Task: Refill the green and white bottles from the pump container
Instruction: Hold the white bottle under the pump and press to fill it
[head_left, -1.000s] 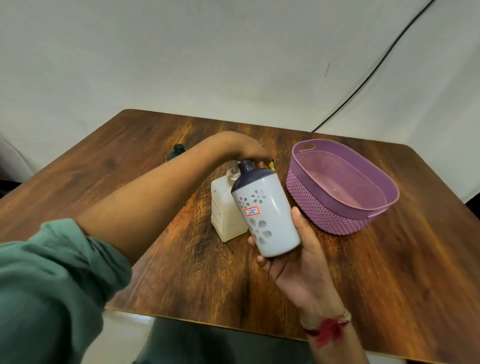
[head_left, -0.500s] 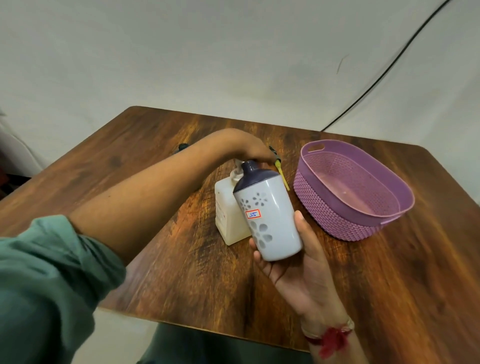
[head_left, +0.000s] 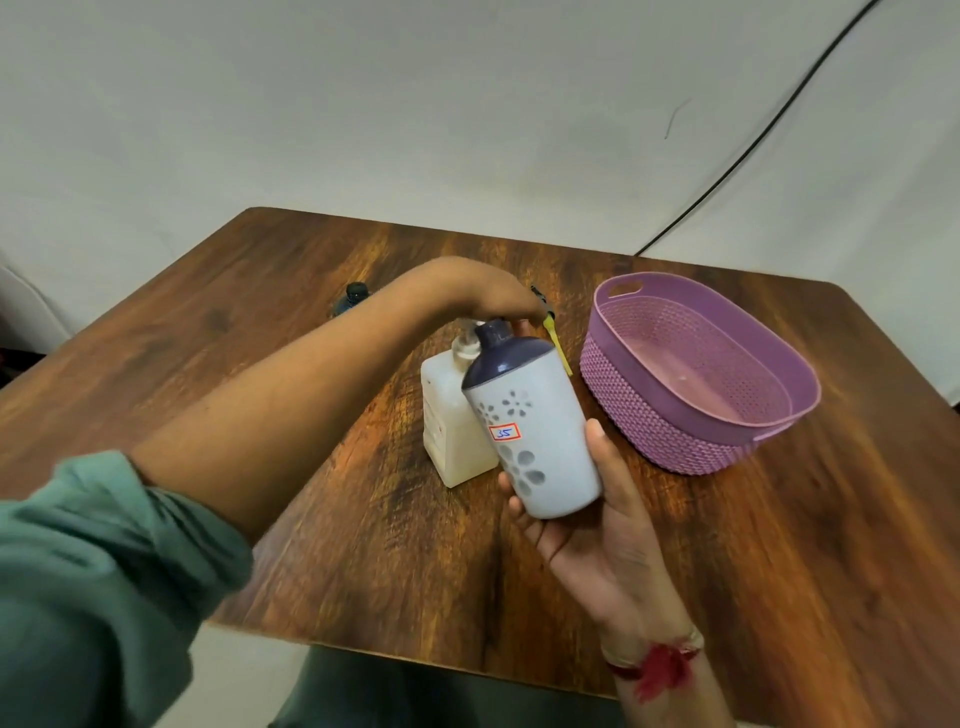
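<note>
Head view: the right hand (head_left: 597, 525) grips the tilted white bottle (head_left: 535, 431) at 6 o'clock of the pump container (head_left: 452, 415), the left hand (head_left: 493, 296) fingers closed over the pump; misaligned neck risks spillage onto the surface (head_left: 779, 571).

A dark wooden tabletop (head_left: 779, 571) stood against a pale wall (head_left: 415, 104). An oval purple basket (head_left: 670, 441) with woven-textured sides sat on its right part. A black cable (head_left: 753, 140) ran diagonally down the wall.
</note>
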